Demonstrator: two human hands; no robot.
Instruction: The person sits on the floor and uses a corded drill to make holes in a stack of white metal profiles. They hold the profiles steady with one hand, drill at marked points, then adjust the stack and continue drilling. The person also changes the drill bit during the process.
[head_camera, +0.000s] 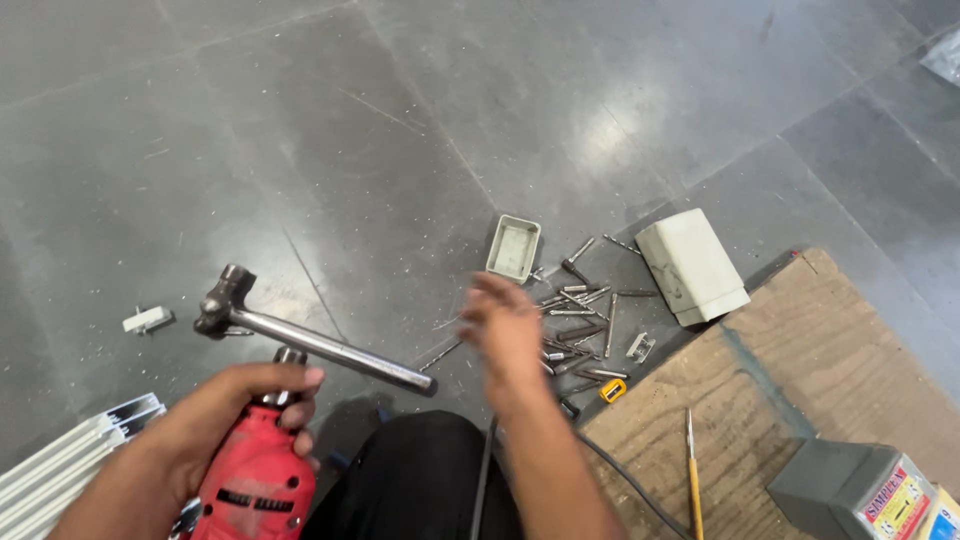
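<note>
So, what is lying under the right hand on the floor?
Under the right hand lies a scattered pile of drill bits on the grey floor. The bits right of the hand show clearly. Whatever lies directly beneath the blurred palm and wrist is covered.

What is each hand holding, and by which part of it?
The left hand grips the red power drill around its body, just behind the chuck. The right hand holds nothing; it hovers, blurred, above the loose drill bits.

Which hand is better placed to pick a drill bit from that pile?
Probably the right hand: it hovers open beside the drill bits, while the left hand grips the red drill.
</note>
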